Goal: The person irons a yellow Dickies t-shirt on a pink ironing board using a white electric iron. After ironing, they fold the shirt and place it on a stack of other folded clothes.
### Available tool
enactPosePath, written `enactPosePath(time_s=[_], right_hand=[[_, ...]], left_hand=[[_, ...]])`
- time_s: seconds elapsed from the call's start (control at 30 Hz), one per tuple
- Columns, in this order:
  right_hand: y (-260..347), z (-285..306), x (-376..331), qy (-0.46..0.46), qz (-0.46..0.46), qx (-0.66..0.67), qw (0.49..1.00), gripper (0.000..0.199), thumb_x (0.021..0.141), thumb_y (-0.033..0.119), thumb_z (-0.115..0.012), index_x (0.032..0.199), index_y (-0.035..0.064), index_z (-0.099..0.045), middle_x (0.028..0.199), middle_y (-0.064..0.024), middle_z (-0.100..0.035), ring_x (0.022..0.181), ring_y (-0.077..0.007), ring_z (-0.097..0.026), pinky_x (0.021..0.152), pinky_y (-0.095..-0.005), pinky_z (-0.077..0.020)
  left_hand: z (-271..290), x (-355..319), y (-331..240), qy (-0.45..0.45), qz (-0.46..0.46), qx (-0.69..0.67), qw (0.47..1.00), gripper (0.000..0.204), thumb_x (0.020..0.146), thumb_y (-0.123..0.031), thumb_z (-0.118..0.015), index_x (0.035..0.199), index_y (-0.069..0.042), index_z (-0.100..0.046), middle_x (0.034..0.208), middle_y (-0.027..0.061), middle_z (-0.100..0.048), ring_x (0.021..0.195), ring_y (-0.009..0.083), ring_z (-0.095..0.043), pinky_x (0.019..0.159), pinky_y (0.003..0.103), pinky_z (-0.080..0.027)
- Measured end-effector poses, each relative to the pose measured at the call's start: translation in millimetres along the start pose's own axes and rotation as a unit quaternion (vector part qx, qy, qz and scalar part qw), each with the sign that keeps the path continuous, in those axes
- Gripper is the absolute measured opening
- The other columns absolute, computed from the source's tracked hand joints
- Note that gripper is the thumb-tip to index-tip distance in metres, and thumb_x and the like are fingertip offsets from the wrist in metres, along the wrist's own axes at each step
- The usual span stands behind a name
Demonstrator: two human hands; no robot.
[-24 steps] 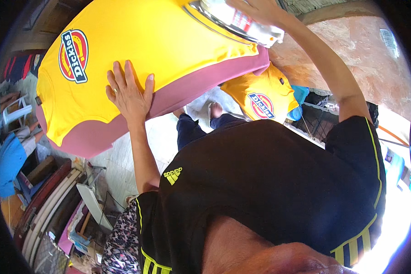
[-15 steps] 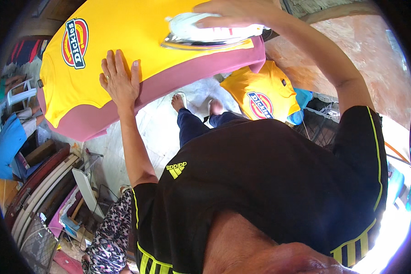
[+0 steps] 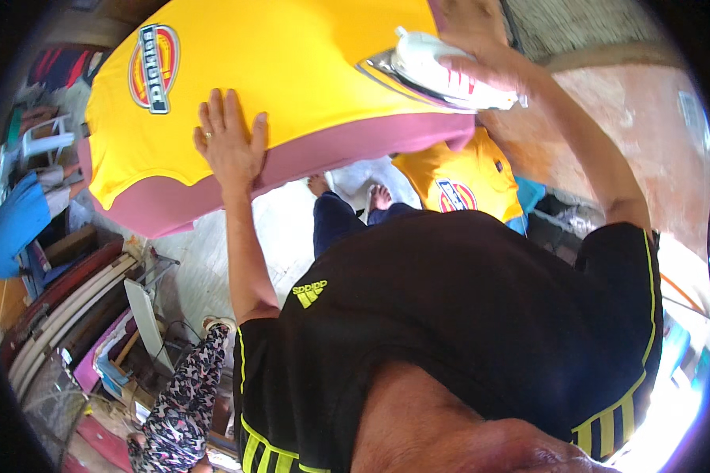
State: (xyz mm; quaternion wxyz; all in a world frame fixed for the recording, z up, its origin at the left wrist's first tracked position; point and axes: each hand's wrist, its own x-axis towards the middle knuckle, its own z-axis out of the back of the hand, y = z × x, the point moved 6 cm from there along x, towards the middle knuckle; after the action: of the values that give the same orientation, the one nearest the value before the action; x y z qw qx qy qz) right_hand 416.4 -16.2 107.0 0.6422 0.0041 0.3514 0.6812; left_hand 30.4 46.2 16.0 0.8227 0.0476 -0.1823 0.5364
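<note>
A yellow T-shirt point(image 3: 308, 71) with a printed emblem lies spread over a board covered in mauve cloth point(image 3: 355, 154). My left hand point(image 3: 233, 151) rests flat on the shirt near its closer edge, fingers spread, holding nothing. At the right end of the shirt, my right hand point(image 3: 481, 59) is closed round the handle of a white clothes iron point(image 3: 434, 71). The iron's metal soleplate sits at the shirt's edge, with its tip pointing left. Part of the right hand is blurred, and the grip is partly hidden.
Another yellow shirt point(image 3: 489, 177) hangs or lies below the board's right end, beside something blue point(image 3: 528, 193). A brownish wall point(image 3: 607, 118) stands at the right. Stacked boards point(image 3: 71, 299) fill the lower left. A person in patterned trousers point(image 3: 185, 402) is close by on my left.
The iron has slid right along the shirt with my right hand, and its tip has tilted slightly upward. My left hand stays flat on the shirt while the whole view shifts a little.
</note>
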Motion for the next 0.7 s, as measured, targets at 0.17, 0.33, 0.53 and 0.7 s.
enactPosePath(time_s=[0.17,0.33,0.53,0.7], right_hand=[[93,-4,37,-0.170,0.183,-0.091,0.964,0.041,0.100,0.041,-0.054,0.117,0.0050,-0.063,0.081,-0.0190,-0.070,0.069,-0.0300,-0.069,0.067,-0.0386,-0.0545],[175,5,125,-0.135,0.206,-0.078,0.966,0.039,0.099,0.039,-0.061,0.110,0.0013,-0.063,0.075,-0.0235,-0.067,0.065,-0.0368,-0.067,0.064,-0.0436,-0.0531],[198,76,261,-0.224,0.275,-0.137,0.925,0.043,0.101,0.042,-0.056,0.111,0.0007,-0.063,0.078,-0.0244,-0.067,0.071,-0.0389,-0.068,0.066,-0.0446,-0.0533],[211,119,325,-0.276,0.228,-0.109,0.927,0.053,0.099,0.045,-0.053,0.108,-0.0058,-0.064,0.098,-0.0323,-0.067,0.096,-0.0485,-0.066,0.081,-0.0518,-0.0528]], left_hand=[[4,5,-5,0.021,0.009,-0.005,1.000,0.066,0.096,-0.050,-0.048,0.149,-0.011,-0.045,0.161,0.0139,-0.033,0.150,0.0360,-0.025,0.116,0.059,-0.017],[7,1,0,0.046,0.031,-0.055,0.997,0.069,0.096,-0.051,-0.048,0.149,-0.008,-0.045,0.162,0.0149,-0.031,0.151,0.0372,-0.022,0.117,0.059,-0.012],[12,3,0,0.063,0.025,-0.076,0.995,0.067,0.097,-0.050,-0.048,0.150,-0.009,-0.043,0.164,0.0155,-0.028,0.152,0.0382,-0.020,0.116,0.060,-0.013],[16,5,8,0.078,0.015,-0.091,0.993,0.065,0.098,-0.051,-0.046,0.149,-0.011,-0.044,0.163,0.0157,-0.028,0.152,0.0386,-0.020,0.117,0.060,-0.009]])
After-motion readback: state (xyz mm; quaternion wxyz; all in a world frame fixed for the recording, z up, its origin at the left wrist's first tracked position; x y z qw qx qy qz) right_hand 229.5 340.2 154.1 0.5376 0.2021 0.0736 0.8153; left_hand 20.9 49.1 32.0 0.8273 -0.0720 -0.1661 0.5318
